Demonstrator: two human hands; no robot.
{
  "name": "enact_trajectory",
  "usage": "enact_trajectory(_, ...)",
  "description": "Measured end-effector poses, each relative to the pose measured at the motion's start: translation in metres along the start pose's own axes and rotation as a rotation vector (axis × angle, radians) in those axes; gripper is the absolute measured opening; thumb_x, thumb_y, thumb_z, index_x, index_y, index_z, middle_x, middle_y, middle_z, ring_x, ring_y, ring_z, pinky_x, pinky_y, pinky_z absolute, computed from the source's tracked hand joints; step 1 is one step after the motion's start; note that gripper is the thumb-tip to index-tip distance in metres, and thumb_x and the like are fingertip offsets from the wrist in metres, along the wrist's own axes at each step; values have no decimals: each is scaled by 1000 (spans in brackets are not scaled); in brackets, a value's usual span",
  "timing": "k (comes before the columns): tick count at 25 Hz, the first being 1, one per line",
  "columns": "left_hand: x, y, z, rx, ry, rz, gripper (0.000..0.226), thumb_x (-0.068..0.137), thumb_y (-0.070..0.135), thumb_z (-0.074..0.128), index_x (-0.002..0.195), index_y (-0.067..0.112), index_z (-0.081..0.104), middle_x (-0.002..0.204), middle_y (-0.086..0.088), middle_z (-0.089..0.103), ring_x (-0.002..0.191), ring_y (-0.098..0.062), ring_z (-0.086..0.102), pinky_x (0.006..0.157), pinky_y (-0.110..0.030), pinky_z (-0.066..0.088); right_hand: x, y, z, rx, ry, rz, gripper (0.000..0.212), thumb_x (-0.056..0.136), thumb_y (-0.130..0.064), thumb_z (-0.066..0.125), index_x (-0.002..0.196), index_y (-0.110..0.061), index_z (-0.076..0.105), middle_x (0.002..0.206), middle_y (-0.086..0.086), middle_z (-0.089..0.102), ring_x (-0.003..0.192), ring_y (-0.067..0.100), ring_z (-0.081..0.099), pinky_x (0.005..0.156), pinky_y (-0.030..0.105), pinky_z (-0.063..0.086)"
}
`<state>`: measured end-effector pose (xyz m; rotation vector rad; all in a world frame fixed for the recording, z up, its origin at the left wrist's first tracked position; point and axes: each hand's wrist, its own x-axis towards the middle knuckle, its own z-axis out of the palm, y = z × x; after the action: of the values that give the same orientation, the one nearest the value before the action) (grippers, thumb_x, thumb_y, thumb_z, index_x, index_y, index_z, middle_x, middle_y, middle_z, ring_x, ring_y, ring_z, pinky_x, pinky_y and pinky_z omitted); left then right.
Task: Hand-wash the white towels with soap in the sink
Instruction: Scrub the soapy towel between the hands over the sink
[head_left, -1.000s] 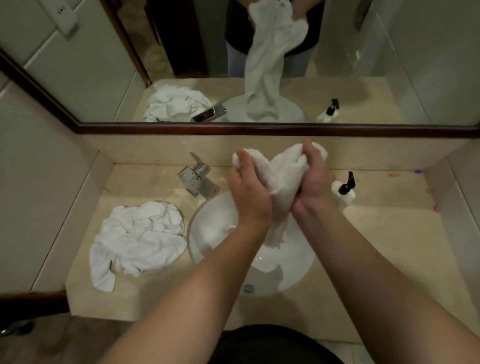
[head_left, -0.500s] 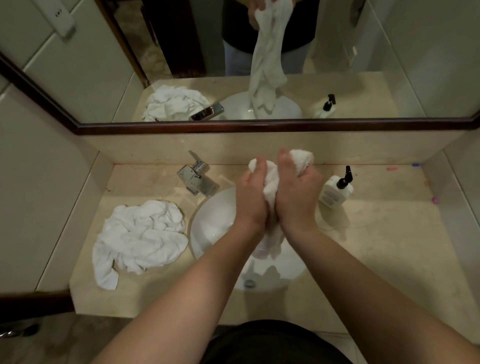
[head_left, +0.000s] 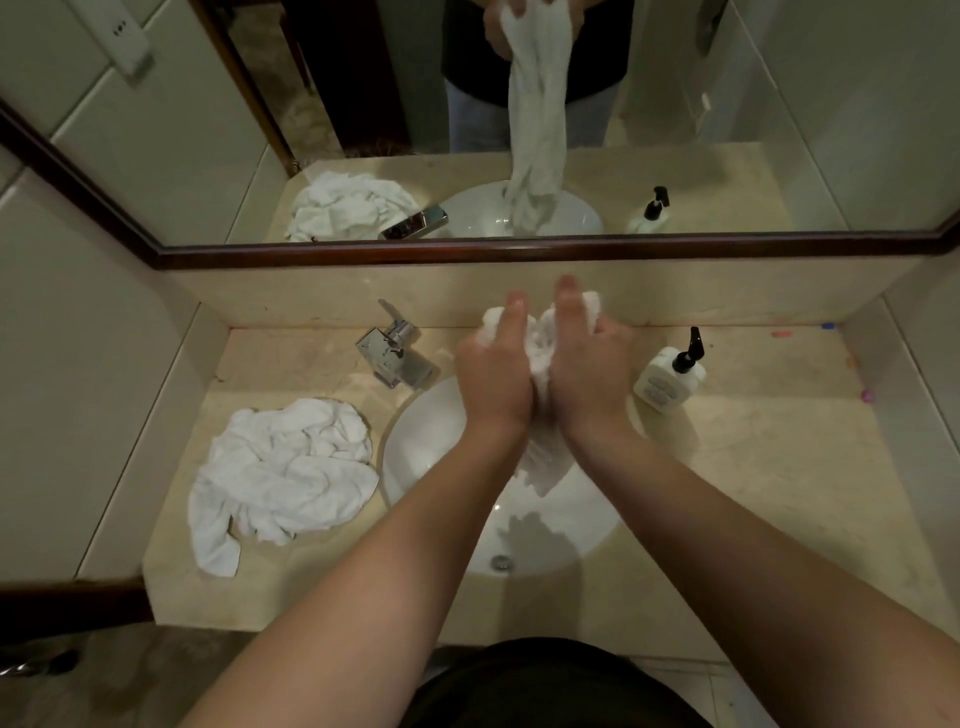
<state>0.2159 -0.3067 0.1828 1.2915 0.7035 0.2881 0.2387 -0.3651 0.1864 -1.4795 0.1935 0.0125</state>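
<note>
Hanging from both hands over sink basin (head_left: 436, 441): white towel (head_left: 540, 348), bunched at top, tail trailing down toward bowl. Long axis near vertical, loose end pointing at drain (head_left: 501, 562). Judged soft, limp, likely wet and heavier for it, slippery if soaped; best held at bunched upper part. Left hand (head_left: 493, 374) and right hand (head_left: 587, 364) press cloth between palms, fingers fairly straight, blurred. Second towel heap (head_left: 285, 467) on counter left of basin. Faucet (head_left: 395, 353) behind-left, soap pump bottle (head_left: 670, 379) right.
</note>
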Motion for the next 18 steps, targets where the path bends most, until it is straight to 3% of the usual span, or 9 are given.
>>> enact_trajectory(3, 1, 6, -2, -22, -29, 14, 41, 100, 33, 57, 62, 18, 59, 56, 4, 61, 57, -13, 59, 58, -28, 48, -17, 1, 0, -1, -101, -69, 45, 99, -32, 57, 58, -15, 53, 47, -8, 56, 46, 5, 56, 49, 22, 43)
enact_trajectory(6, -17, 6, 7, 24, -102, 114, 43, 102, 27, 54, 61, 16, 59, 54, 6, 60, 53, -8, 57, 54, -21, 46, 15, -12, -5, -14, 13, -44, 47, 97, -34, 61, 54, -19, 47, 43, -10, 49, 42, 6, 48, 48, 25, 39)
enact_trajectory(11, 3, 15, 9, -68, 52, 49, 42, 98, 26, 60, 58, 17, 57, 49, 6, 58, 48, -10, 54, 54, -27, 45, -13, -9, -6, 5, -125, -32, 41, 98, -27, 59, 59, -16, 56, 46, -10, 57, 44, 2, 54, 48, 18, 43)
enact_trajectory(14, -10, 3, 11, 63, -152, 74, 38, 100, 30, 56, 70, 12, 68, 62, -5, 67, 61, -17, 62, 63, -35, 50, 7, -10, -9, -29, 0, -23, 45, 98, -35, 59, 57, -18, 52, 44, -10, 54, 43, 5, 53, 50, 23, 43)
enact_trajectory(15, -8, 3, 12, 93, -152, 68, 39, 101, 30, 56, 69, 12, 68, 62, -5, 67, 61, -17, 61, 64, -35, 49, 9, -10, -8, -18, 35, -5, 45, 98, -36, 59, 57, -18, 51, 43, -10, 53, 42, 4, 52, 49, 22, 42)
enact_trajectory(18, 10, 8, 10, -26, 22, -116, 44, 99, 37, 58, 59, 19, 56, 53, 6, 58, 50, -10, 53, 57, -29, 45, -11, -4, -3, -62, -84, -13, 41, 98, -32, 59, 61, -13, 59, 47, -9, 59, 44, 1, 56, 48, 15, 43)
